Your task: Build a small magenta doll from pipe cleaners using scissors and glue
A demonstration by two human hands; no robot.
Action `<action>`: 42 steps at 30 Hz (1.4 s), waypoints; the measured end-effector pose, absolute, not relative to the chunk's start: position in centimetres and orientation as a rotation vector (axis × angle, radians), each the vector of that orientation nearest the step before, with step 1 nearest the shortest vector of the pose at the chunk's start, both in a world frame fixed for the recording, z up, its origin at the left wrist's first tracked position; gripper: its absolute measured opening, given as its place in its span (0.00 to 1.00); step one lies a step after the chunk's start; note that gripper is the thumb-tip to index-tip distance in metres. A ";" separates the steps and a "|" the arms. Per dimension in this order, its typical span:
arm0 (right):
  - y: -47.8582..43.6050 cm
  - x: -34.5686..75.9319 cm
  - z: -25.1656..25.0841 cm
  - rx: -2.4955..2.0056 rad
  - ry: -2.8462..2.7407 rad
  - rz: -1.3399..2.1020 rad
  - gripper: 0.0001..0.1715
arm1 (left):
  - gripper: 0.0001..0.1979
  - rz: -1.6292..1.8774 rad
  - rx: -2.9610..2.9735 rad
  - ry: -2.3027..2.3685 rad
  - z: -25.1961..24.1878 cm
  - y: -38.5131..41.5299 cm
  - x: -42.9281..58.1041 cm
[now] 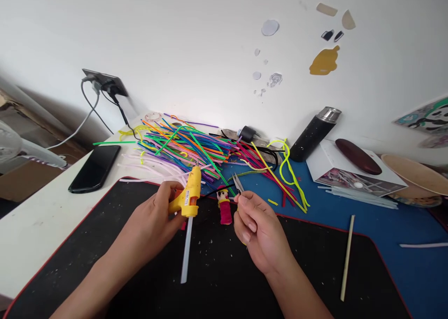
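Glue gun (191, 193) over the black mat (217, 272), fingers of the left hand (154, 221) wrapped round its handle.
The right hand (259, 221) pinches apparent scissors (238, 182); gluing seems in hand, and the next move calls for careful aim.

We face a softly lit white wall (196, 38) behind the far edge of the tabletop (38, 225), with a socket panel (115, 81) near its far left corner, a panda picture (436, 121) above the right end and cardboard (24, 181) beyond the left edge.
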State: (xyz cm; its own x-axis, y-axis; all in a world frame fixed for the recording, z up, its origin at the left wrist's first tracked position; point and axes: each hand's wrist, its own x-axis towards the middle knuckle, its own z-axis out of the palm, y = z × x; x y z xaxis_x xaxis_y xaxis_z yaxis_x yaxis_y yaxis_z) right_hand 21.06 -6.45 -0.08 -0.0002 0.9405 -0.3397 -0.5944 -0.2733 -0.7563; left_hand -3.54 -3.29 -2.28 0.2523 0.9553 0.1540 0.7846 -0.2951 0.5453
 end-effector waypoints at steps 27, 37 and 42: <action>-6.7 20.7 -0.5 -1.004 -0.532 1.624 0.21 | 0.15 -0.294 2.440 2.024 -1.3 -7.3 -3.4; -6.5 20.8 -0.5 -1.006 -0.537 1.616 0.20 | 0.19 0.158 2.327 1.892 0.9 -4.9 -5.3; -6.3 21.1 -0.3 -1.001 -0.539 1.588 0.20 | 0.13 0.300 2.410 1.280 1.1 -1.0 -2.1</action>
State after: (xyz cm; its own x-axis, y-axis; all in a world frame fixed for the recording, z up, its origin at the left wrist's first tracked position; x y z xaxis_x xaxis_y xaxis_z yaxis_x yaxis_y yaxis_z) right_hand 21.08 -6.31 -0.32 -0.0122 0.9486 -0.3162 -0.5599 -0.2685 -0.7839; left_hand -2.14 -0.97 1.05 0.5594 0.8289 0.0046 0.7445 -0.5049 0.4367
